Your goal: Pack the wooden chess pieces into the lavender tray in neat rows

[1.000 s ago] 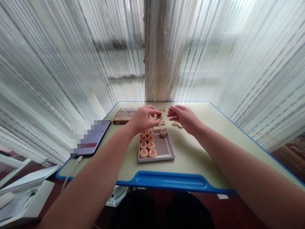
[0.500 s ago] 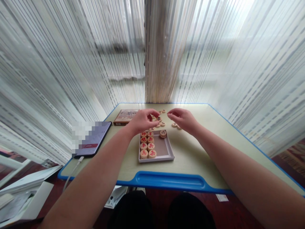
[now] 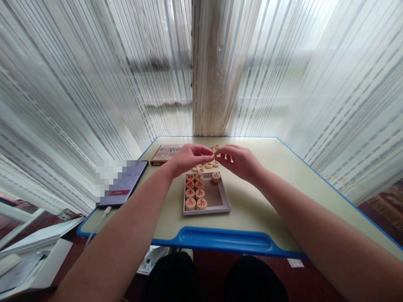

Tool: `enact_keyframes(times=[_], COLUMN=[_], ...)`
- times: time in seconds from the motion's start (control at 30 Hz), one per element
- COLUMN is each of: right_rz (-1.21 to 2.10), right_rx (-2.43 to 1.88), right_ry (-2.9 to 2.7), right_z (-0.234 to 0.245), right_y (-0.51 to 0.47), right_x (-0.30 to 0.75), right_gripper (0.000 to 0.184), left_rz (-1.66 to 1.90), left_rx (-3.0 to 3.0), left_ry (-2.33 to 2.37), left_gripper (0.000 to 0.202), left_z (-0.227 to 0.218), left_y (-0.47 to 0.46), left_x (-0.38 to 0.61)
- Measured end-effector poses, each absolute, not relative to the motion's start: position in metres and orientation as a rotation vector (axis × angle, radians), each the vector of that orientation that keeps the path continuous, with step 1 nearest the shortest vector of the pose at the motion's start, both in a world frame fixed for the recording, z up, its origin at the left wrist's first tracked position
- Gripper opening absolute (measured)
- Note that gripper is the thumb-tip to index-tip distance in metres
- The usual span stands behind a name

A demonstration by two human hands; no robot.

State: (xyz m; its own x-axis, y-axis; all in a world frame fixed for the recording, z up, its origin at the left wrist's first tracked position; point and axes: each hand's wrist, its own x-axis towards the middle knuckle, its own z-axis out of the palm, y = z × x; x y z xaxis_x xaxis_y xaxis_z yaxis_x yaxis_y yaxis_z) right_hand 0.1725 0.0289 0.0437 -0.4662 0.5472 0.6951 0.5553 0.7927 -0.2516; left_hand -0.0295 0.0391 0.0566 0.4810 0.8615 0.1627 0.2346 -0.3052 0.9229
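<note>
Over the far side of the tray my left hand [image 3: 191, 158] is closed in a pinch, thumb below the fingers, around a xiangqi piece that is now mostly hidden. My right hand [image 3: 238, 160] meets it, fingertips pinched together against the left fingertips; what they grip is hidden. Below lies a shallow white box tray [image 3: 226, 205]. Two columns of red-lettered xiangqi pieces [image 3: 200, 193] fill its left side. A black-lettered piece [image 3: 215, 176], apparently stacked on another, sits in its far right corner. Loose black-lettered pieces [image 3: 201, 170] lie beyond the tray, partly covered by my hands.
A printed box lid [image 3: 163, 154] lies at the back left of the blue-edged table [image 3: 277, 222]. A tablet [image 3: 129, 180] with a white cable [image 3: 102, 217] rests at the left edge. The front edge has a blue trough [image 3: 225, 239]. Curtains [image 3: 209, 75] hang behind.
My right hand has moved left until its fingertips meet those of my left hand. The left fingers have come closer together. Pieces in the tray stay the same.
</note>
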Motion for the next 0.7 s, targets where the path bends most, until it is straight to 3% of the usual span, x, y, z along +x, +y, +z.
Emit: enact_keyframes(times=[0.13,0.27,0.5,0.7], right_rz=[0.143,0.318,0.152,0.049], right_rx=[-0.828,-1.003,-1.15,-1.119], right_ry=[-2.161,-2.024,-1.956,-2.055], right_z=[0.042,0.042,0.036,0.036], right_y=[0.03,0.034,0.045,0.038], right_x=[0.174,0.183,0.196,0.183], right_gripper=[0.011,0.02,0.016,0.017], left_rz=[0.804,0.655,0.376,0.294], left_rx=[1.86,2.054,2.386,2.473], left_ry=[0.988,1.088,0.929,0.879], left_gripper=[0.043,0.046,0.028,0.026], left_z=[0.058,0.062,0.066,0.06], left_y=[0.037,0.031,0.012,0.009], left_x=[-0.03,-0.03,-0.018,-0.012])
